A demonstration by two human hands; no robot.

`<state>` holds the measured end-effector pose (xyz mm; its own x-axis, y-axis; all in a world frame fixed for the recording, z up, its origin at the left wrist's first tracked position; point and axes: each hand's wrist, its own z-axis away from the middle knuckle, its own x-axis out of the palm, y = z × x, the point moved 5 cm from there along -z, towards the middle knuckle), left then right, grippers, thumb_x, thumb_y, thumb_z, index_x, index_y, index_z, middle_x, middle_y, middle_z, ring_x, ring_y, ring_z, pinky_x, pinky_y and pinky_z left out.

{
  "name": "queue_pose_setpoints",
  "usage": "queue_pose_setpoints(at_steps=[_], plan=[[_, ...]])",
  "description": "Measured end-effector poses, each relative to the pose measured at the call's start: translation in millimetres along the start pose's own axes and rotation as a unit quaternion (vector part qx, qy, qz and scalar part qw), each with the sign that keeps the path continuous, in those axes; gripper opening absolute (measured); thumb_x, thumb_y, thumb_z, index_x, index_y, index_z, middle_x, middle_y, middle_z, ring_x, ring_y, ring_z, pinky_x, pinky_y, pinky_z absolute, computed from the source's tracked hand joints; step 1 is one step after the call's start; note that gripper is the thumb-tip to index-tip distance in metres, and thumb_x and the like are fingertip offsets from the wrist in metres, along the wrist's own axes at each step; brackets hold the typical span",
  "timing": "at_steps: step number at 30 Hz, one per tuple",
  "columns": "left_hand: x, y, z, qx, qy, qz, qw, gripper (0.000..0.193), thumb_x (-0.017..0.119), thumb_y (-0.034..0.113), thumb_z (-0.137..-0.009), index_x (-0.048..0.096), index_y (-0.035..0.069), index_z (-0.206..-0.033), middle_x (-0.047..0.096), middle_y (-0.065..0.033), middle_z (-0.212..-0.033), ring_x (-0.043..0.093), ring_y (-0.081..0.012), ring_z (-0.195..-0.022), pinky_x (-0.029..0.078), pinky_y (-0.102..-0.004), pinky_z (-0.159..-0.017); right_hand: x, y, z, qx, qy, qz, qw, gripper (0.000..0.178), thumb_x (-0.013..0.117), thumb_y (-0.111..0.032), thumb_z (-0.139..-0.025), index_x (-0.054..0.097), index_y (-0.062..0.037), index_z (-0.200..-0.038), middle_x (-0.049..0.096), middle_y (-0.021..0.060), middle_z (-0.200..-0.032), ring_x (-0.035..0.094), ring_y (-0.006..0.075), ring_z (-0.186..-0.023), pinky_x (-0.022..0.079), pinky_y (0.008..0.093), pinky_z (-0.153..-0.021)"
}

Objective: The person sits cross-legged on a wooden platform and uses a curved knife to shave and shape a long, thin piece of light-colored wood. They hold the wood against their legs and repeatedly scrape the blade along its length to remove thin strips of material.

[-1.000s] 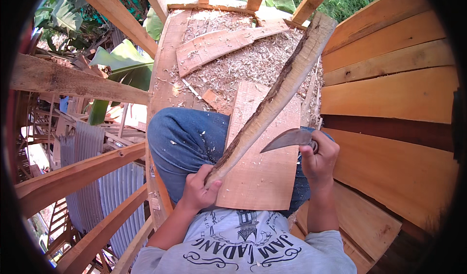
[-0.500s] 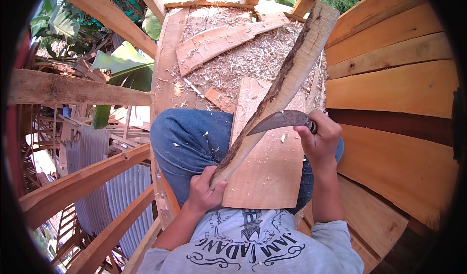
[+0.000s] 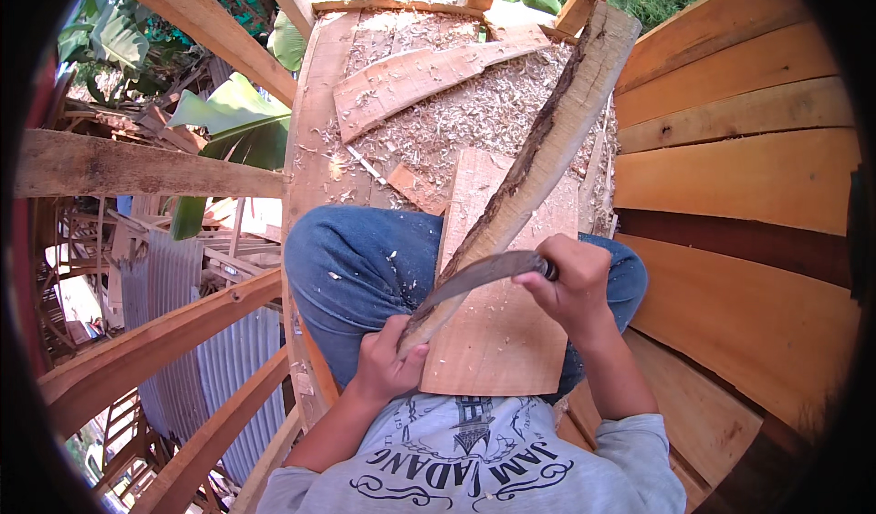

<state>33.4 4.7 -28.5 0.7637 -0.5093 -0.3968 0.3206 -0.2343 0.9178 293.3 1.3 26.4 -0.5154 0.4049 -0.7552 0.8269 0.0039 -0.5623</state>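
Note:
A long rough piece of wood (image 3: 534, 176) with dark bark along one edge slants from my lap up to the far right. My left hand (image 3: 388, 361) is closed round its near end. In my right hand (image 3: 573, 281) is the handle of a knife with a curved, stained blade (image 3: 479, 272). The blade lies across the wood a short way above my left hand, its tip close to those fingers. Beneath them a flat, smooth board (image 3: 497, 345) rests over my crossed legs in blue jeans (image 3: 356, 258).
Wood shavings (image 3: 474, 112) cover the plank floor ahead, around a shaped offcut (image 3: 429, 76) and a small wood block (image 3: 415, 188). Orange-brown plank walls (image 3: 748, 185) rise at the right. Wooden rails (image 3: 155, 331) run along the left, with corrugated sheets (image 3: 242, 377) below.
My right hand has drawn the knife along the wood toward me and to the left, bringing the blade closer to my left hand. The left hand keeps its hold.

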Motion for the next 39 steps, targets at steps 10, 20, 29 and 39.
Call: queue_pose_setpoints(at_steps=[10, 20, 29, 39], plan=[[2, -2, 2, -0.016, 0.003, -0.002, 1.0, 0.028, 0.062, 0.019, -0.084, 0.056, -0.003, -0.099, 0.06, -0.0161, -0.07, 0.064, -0.0313, -0.059, 0.049, -0.0339, -0.051, -7, 16, -18, 0.051, 0.03, 0.029, 0.998, 0.051, 0.07, -0.048, -0.076, 0.049, -0.0045, -0.059, 0.044, 0.0069, -0.049, 0.044, 0.0199, -0.041, 0.034, 0.0308, -0.04], [3, -3, -4, -0.003, -0.002, 0.004, 1.0, 0.029, 0.062, 0.02, -0.085, 0.054, -0.004, -0.099, 0.06, -0.0178, -0.071, 0.064, -0.0314, -0.059, 0.049, -0.0339, -0.05, 6, 7, -2, 0.077, -0.011, -0.089, 0.993, 0.052, 0.07, -0.049, -0.076, 0.049, -0.0042, -0.06, 0.043, 0.0082, -0.051, 0.044, 0.019, -0.042, 0.034, 0.031, -0.041], [2, -4, -3, 0.008, -0.009, 0.006, 1.0, 0.028, 0.062, 0.021, -0.085, 0.055, -0.003, -0.097, 0.059, -0.0163, -0.067, 0.063, -0.0307, -0.056, 0.048, -0.0343, -0.049, 15, -23, 0, -0.082, -0.067, -0.027, 0.994, 0.052, 0.071, -0.049, -0.073, 0.047, -0.006, -0.058, 0.043, 0.0064, -0.05, 0.046, 0.0194, -0.042, 0.035, 0.0304, -0.04], [0, 1, -6, 0.005, 0.002, 0.0, 1.0, 0.027, 0.061, 0.02, -0.085, 0.054, -0.004, -0.096, 0.058, -0.0177, -0.068, 0.063, -0.0326, -0.057, 0.048, -0.0356, -0.05, 18, -15, -3, -0.104, -0.076, -0.015, 0.992, 0.047, 0.068, -0.044, -0.08, 0.051, -0.0039, -0.062, 0.045, 0.007, -0.051, 0.044, 0.017, -0.043, 0.033, 0.0292, -0.042]])
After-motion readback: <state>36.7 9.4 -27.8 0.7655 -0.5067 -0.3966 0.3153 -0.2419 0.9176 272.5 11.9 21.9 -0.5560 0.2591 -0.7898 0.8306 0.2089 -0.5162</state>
